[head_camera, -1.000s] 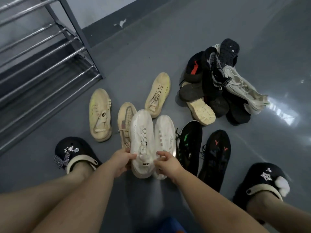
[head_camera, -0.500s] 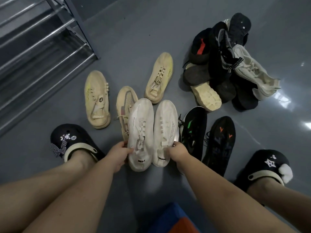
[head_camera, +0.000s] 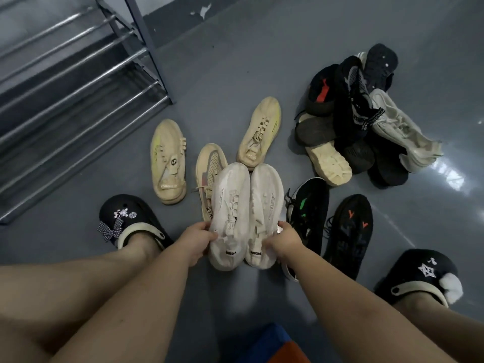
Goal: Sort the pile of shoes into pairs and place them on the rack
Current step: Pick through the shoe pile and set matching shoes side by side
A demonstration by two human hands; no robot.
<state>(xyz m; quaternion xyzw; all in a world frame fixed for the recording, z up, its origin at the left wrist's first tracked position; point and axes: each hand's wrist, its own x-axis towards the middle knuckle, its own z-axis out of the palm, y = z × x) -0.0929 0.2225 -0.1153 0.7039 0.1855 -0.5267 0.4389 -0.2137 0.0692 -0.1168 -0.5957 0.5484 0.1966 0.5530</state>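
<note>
Head view — glossy grey floor (head_camera: 235,69)

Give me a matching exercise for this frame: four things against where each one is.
Things:
1. white shoes
2. shoe rack
3. shoe pile
4. black shoe with green marks

Places:
A. far right on the floor
B. far left
C. held side by side in both hands
D. on the floor just right of the right hand

Pairs: 1-C, 2-B, 3-A, 4-D

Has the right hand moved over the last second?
Yes. The right hand shifted rightward across the white sneakers at their heels, toward the black green-marked sneaker on the floor.
</note>
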